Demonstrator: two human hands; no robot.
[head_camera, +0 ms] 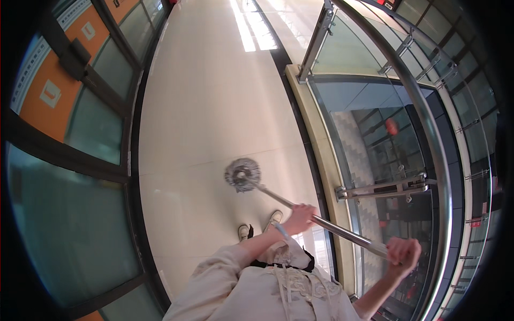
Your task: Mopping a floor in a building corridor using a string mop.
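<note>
A mop with a round grey string head [243,175] is on or just above the glossy cream tiled floor [209,100], in front of my shoes. Its metal pole [341,232] slants from the head down to the right across my front. My left hand [301,218] is closed round the pole's middle, palm side hidden. Near the upper end of the pole, my right hand [402,254] grips the light-coloured handle. The mop head looks slightly blurred.
Dark-framed glass doors [72,224] with orange panels line the left side. At the right runs a glass balustrade with a curved metal handrail [435,148] on a cream ledge [321,152]; a lower level shows through it. My shoes [276,217] stand on the floor below the mop head.
</note>
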